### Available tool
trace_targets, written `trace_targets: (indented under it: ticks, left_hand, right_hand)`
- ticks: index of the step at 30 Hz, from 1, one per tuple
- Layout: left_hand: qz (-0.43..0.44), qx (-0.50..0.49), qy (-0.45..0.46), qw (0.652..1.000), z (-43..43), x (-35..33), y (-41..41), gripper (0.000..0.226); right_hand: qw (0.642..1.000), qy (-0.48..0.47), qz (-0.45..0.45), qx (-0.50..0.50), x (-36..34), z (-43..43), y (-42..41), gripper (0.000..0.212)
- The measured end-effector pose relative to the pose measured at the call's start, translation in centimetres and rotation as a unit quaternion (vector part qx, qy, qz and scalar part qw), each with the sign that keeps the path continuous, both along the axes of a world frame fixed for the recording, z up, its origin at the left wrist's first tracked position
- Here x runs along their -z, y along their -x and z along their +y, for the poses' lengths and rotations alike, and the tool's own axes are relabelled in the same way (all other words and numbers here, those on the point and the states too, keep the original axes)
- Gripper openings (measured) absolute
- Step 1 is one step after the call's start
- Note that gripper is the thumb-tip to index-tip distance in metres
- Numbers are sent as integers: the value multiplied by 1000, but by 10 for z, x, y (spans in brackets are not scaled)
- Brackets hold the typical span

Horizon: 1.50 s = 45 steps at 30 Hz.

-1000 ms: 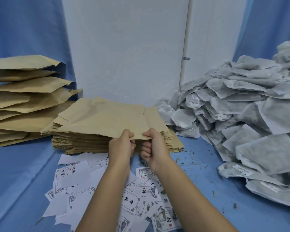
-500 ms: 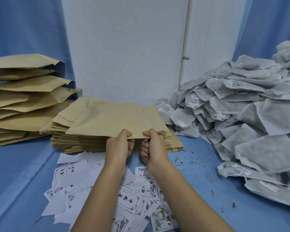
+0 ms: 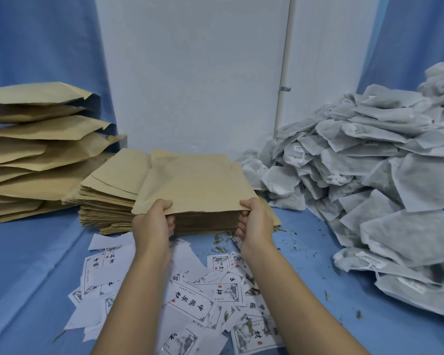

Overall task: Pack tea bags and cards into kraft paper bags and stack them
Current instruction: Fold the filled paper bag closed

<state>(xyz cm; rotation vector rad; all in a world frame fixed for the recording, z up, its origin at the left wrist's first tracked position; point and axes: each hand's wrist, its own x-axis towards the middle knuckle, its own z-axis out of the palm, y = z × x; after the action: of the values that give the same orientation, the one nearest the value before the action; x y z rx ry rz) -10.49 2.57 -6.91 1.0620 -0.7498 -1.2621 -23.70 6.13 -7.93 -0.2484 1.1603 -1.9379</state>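
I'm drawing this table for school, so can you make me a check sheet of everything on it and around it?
Surface: blue cloth covers the table.
Job's things: top kraft paper bag, near edge raised above the stack of flat kraft bags; bulging kraft bags stacked at left; tea bags heaped at right; cards scattered in front.
Clutter: loose tea leaf bits on the cloth.
Hands: left hand and right hand each grip the top bag's near edge.
Cables: nothing seen.
Surroundings: white wall with a thin pipe; blue curtains on both sides.
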Motion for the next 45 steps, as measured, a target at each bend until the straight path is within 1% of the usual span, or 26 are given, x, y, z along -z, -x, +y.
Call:
trace_targets:
  ticks: [3,6,10,12,16,18,20,22,25,27,30,31,33,35,38,40,42,45]
  left_hand:
    - [14,-2,9,1000,0,0,0,19]
    - [18,-39,11,999,0,-2,-6,18]
    - [70,-69,2,995,-3,-2,-15,18]
    - [90,-79,24,993,-3,-1,-14,19]
    - [96,-104,64,988,-1,-3,-10,28]
    - [141,-98,69,983,1,-3,-8,25]
    - [198,-51,62,977,3,-4,-2,19]
    - [186,2,41,982,3,-5,5,24]
    - [151,31,11,988,2,-12,9,18]
    - [142,40,8,989,0,-18,3,22]
    - [125,44,29,991,-5,-26,-14,26]
    - [123,46,42,990,-6,-29,-21,26]
    - [128,55,73,988,-9,-36,-35,23]
    - [141,64,104,983,-11,-44,-47,25]
    - [187,61,137,971,-22,-68,-67,30]
    - [209,50,149,965,-37,-91,-83,27]
    - [201,37,163,965,-59,-117,-103,20]
    - [139,-6,159,977,-102,-154,-136,8]
  right_hand:
    - [1000,-2,-6,2,0,0,-1,31]
    - [1000,1,-3,9,-1,1,0,32]
    - [1000,-4,4,12,-2,2,0,31]
    - [1000,1,-2,8,-3,3,-2,31]
    - [1000,15,-5,-10,-8,6,-4,32]
    - [999,19,0,-34,-10,7,-4,34]
    - [997,17,16,-69,-11,7,-9,35]
    - [991,1,44,-123,-11,7,-16,36]
    - [976,-41,70,-200,-14,8,-25,28]
    - [977,-50,53,-201,-20,11,-26,17]
    - [983,-8,14,-185,-29,12,-29,3]
    - [981,1,21,-193,-31,12,-32,3]
    - [976,9,51,-212,-35,6,-42,10]
    - [973,20,76,-219,-44,-7,-56,17]
    - [968,61,93,-226,-70,-38,-80,24]
    - [962,89,102,-238,-94,-64,-100,27]
    - [952,104,132,-254,-123,-92,-122,28]
    - [936,119,187,-271,-168,-136,-156,30]
